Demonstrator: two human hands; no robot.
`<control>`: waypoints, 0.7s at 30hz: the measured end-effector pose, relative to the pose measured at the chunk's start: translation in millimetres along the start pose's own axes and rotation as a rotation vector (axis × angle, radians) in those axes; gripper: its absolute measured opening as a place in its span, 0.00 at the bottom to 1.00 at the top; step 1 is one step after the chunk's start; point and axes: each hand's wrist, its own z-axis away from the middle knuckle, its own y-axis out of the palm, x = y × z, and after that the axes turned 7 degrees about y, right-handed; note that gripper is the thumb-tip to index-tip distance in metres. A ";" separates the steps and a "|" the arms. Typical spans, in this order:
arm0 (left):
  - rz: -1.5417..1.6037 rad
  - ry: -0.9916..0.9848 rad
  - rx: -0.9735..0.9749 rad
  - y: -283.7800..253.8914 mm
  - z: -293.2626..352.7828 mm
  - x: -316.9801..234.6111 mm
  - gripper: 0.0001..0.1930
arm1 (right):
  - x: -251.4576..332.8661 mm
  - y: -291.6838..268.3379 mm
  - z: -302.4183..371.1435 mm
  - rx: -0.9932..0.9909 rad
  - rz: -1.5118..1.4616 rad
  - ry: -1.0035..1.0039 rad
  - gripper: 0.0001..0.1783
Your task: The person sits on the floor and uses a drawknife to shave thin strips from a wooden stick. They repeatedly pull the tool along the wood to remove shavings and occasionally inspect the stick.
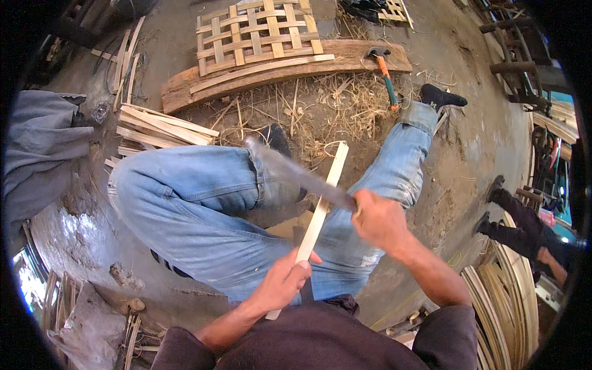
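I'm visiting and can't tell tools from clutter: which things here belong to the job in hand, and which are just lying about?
Seemingly part of the job: pale strip in the left hand; blurred blade in the right hand; perhaps the heaped strips and woven panel.

Apparently just lying about: hammer, its head on the plank; grey cloth; shavings.

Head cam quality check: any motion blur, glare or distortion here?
Head view: the blade in the right hand is motion-smeared, while the pale strip in the left hand looks fairly sharp; head view: whitish glare on the floor at far left, with a blown-out patch at the left rim; head view: round fisheye field, black corners, surroundings bowed near the edge.
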 end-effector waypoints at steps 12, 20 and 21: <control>0.310 -0.188 -0.078 -17.7 -0.7 -14.4 0.14 | 25.7 9.1 50.1 0.172 -0.004 -0.226 0.06; 0.359 -0.259 0.090 -22.2 16.4 -21.6 0.15 | 4.5 -11.1 28.4 0.091 -0.150 -0.068 0.10; 0.388 -0.255 0.102 -22.0 15.9 -21.4 0.15 | -5.3 0.9 26.8 0.039 -0.071 -0.034 0.12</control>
